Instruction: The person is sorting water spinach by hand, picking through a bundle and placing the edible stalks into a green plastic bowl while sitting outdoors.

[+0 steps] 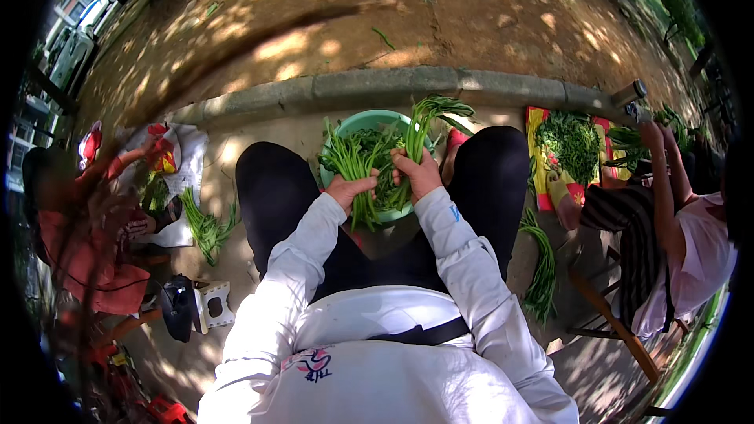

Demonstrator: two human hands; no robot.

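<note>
Between my knees stands a light green plastic basin (351,122) with loose leafy greens (377,140) inside. My left hand (351,188) grips a thick bunch of green stems (352,156) over the basin's left part. Held in my right hand (417,172) is a smaller bundle of leafy stems (419,129), its leaves drooping to the right past the basin's rim. The two hands are close together but apart, both above the basin. Part of the basin's near side is hidden by the stems and my hands.
A concrete kerb (386,83) runs beyond the basin. Bunches of greens lie on the pavement at left (206,227) and right (539,271). People sit on both sides; greens (566,144) are piled on a red-yellow sheet. A white folding stool (213,305) stands at lower left.
</note>
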